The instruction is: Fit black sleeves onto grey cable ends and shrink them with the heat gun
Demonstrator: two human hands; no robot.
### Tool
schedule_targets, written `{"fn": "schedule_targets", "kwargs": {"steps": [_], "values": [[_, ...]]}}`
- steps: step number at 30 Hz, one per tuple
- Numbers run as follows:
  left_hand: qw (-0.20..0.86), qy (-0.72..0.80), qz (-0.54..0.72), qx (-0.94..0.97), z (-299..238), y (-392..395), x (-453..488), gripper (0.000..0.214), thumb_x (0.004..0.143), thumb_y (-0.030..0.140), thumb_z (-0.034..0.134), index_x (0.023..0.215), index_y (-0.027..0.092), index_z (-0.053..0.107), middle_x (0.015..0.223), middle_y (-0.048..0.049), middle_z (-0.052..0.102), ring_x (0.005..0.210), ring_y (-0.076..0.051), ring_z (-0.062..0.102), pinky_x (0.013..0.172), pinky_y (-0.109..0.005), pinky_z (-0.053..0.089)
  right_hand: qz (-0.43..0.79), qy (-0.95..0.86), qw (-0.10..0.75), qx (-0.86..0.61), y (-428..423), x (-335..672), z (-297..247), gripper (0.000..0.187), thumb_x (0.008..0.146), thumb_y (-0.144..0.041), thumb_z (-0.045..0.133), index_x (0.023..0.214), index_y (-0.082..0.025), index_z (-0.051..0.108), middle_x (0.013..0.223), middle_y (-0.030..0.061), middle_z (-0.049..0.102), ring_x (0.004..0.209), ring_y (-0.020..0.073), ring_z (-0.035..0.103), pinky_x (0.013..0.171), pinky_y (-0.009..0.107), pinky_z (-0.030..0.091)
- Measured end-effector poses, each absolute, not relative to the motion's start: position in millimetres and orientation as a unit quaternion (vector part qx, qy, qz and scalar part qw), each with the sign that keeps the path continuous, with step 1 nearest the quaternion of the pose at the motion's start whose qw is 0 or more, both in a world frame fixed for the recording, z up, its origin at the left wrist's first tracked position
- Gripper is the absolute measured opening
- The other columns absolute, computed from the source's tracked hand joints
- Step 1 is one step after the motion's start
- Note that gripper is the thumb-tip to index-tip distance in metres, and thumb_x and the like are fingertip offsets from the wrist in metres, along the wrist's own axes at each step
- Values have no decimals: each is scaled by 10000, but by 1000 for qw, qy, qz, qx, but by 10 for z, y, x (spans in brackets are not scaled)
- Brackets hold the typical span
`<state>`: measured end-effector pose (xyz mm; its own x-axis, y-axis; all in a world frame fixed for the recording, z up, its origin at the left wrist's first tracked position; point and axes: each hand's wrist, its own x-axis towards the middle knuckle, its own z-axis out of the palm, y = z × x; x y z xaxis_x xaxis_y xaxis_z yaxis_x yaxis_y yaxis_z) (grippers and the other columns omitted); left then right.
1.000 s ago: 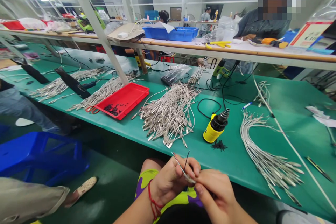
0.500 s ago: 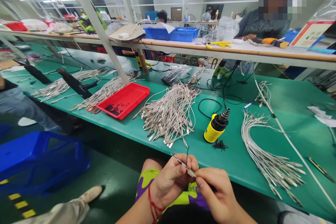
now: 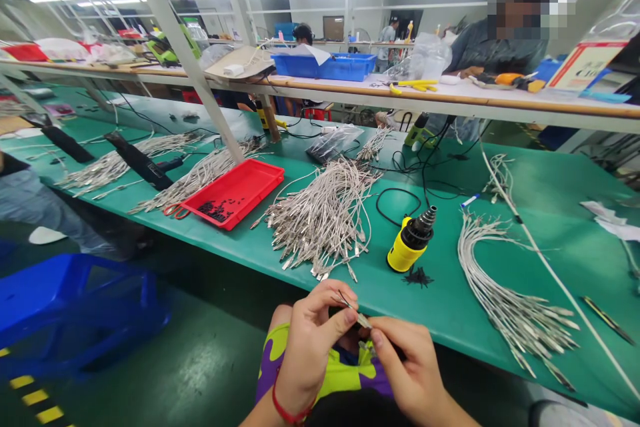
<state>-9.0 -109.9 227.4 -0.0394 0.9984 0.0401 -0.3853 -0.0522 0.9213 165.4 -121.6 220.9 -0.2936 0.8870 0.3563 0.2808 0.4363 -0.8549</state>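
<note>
Low in the middle of the view, my left hand and my right hand meet over my lap, just below the front edge of the green table. Together they pinch one thin silvery cable end between fingertips. Both hands are closed on it. Beyond them on the table lie a big pile of silver cables, a yellow and black hand tool lying on its side, and a small heap of black bits.
A red tray holding small black parts sits left of the pile. A second bundle of cables lies to the right. A raised shelf crosses behind, a person working beyond it. A blue stool stands on the floor at left.
My hands have shifted slightly up with the cable end; the black wire that stuck up above my left fingers no longer shows. The foot at lower left has gone from view.
</note>
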Motion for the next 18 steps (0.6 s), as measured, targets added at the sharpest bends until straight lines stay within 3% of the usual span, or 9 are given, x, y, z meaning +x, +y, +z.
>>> {"fn": "schedule_targets", "kwargs": {"steps": [4,7,10,13,14,16,18], "values": [[409,435,629,497,2244,-1173,-145,47,836,179,814,859,215,795,921,-60,685,965,-211,622,855,-298,513,347,-722,441,-405,-1211,1623,2109,201,1008,-236,548,961,-199,739,821,68,757,741,200,730,712,266,557],[537,380,621,427,2220,-1165,-161,92,823,271,834,822,204,772,943,-59,668,910,-197,617,772,-273,514,341,-730,448,-387,-1204,1578,2106,210,1006,-228,547,1009,-210,756,910,83,788,762,201,736,711,263,560],[711,279,550,339,2164,-1091,-166,416,767,513,857,1019,193,770,1049,-88,662,914,-212,630,766,-290,522,361,-719,455,-381,-1172,1508,2153,236,1013,-270,546,992,-226,777,861,70,788,727,199,724,662,259,546],[760,224,483,372,2019,-1025,-159,950,605,691,884,1387,218,626,1300,-150,627,1148,-323,616,963,-406,508,426,-675,456,-394,-1104,1412,2175,270,1019,-351,555,952,-226,784,793,56,761,687,187,683,639,265,518],[755,225,471,397,1947,-1020,-154,1009,593,712,875,1430,229,586,1368,-161,599,1214,-351,589,1018,-443,482,449,-654,459,-401,-1073,1375,2169,277,1015,-377,567,945,-220,783,795,56,753,687,182,669,637,266,510],[726,260,450,450,1771,-1052,-148,870,678,708,826,1370,219,627,1370,-161,607,1242,-355,574,1062,-473,448,500,-602,469,-409,-999,1298,2147,292,1004,-424,591,955,-205,778,699,34,701,602,154,605,574,255,469],[706,311,408,488,1556,-1141,-160,605,821,655,742,1202,187,701,1152,-133,698,1085,-306,643,990,-447,484,561,-546,475,-403,-900,1216,2119,323,997,-463,599,978,-187,764,563,-14,591,479,115,490,474,232,382]]}}
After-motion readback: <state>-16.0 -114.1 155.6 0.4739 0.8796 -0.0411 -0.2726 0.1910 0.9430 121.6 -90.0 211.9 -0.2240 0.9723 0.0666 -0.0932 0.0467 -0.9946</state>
